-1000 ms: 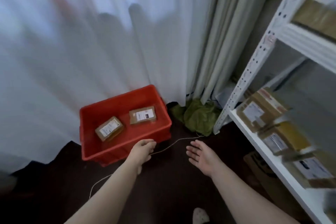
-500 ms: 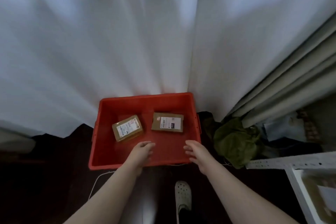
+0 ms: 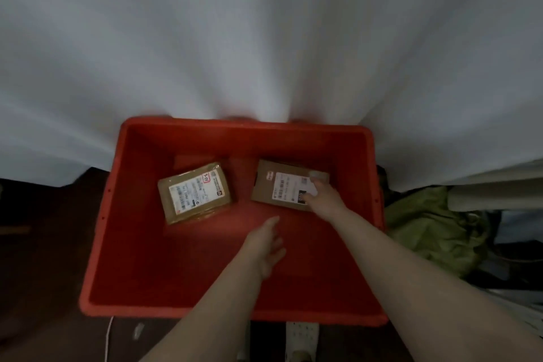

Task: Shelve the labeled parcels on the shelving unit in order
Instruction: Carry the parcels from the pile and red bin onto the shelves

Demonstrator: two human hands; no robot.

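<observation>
White curtain (image 3: 264, 38) is hung behind everything, down to the dark floor (image 3: 44, 273). Red crate (image 3: 164, 273) is set on the floor against it. Green cloth (image 3: 426, 232) is bunched just right of the crate.

Two labelled parcels are laid flat on the crate bottom, toward the far side and apart from each other. Left parcel (image 3: 195, 192) is skewed, label up, untouched. Right parcel (image 3: 282, 185) is gripped at its right end by the right hand (image 3: 323, 197): thumb is placed on the label by the near edge, a fingertip is hooked at the far right corner. Whether it is lifted off the bottom cannot be told.

Left hand (image 3: 266, 244) is held over the bare crate bottom, fingers loose and spread, nothing held. It is nearer than both parcels, between them, closer to the right one, touching neither.

White cord (image 3: 108, 338) and a white shoe (image 3: 302, 338) are seen on the floor at the crate's near wall.
</observation>
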